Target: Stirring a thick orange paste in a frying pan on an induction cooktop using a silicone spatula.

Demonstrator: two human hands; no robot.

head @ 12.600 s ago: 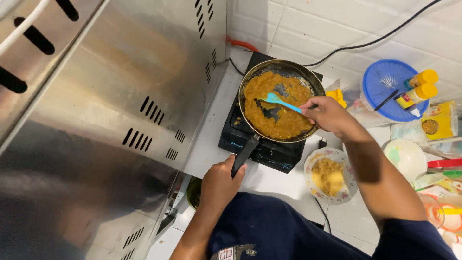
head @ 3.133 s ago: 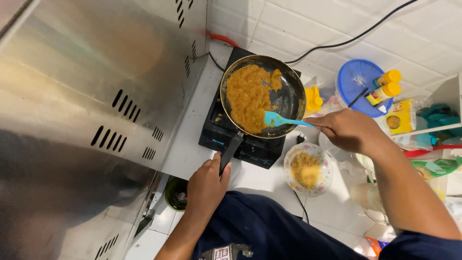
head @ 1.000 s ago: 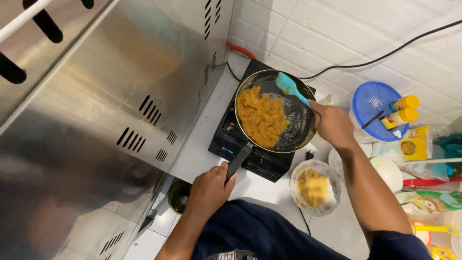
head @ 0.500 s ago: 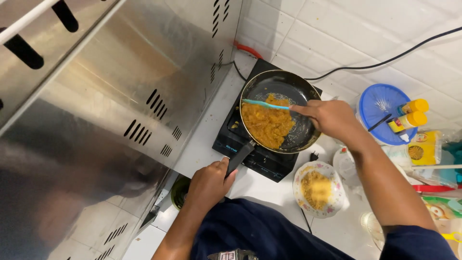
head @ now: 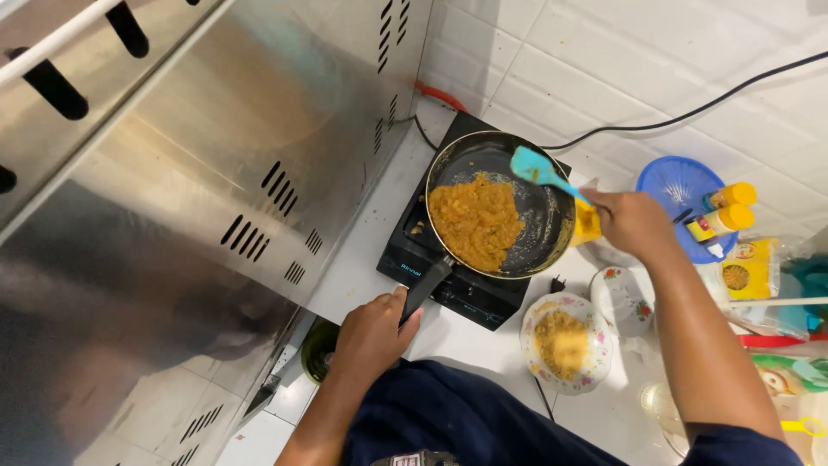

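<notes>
**Pan handle slanting down-left, spatula slanting up-left**

Pan [head: 539, 216] sits on the black single-burner cooktop [head: 457, 289], which rests on the white tabletop [head: 366, 259] beside the steel appliance wall [head: 216, 173]. Its long black handle [head: 427, 289] runs from the rim down and to the left in the head view, toward our body. We see our left hand [head: 371, 336] clamped around the end of that handle. The orange mash [head: 474, 220] is heaped on the left half of the pan, leaving the right half bare and dark.

Our right hand [head: 634, 226] is closed on the shaft of the blue spatula [head: 539, 168]. The spatula's long axis slants up and to the left from the hand, with the blade above the pan's upper right part, clear of the mash.

Near the cooktop, on the tabletop, a floral plate [head: 530, 345] holds yellow crumbs. A blue round strainer [head: 673, 185] lies to the right with two yellow-capped bottles [head: 724, 207] on it.
</notes>
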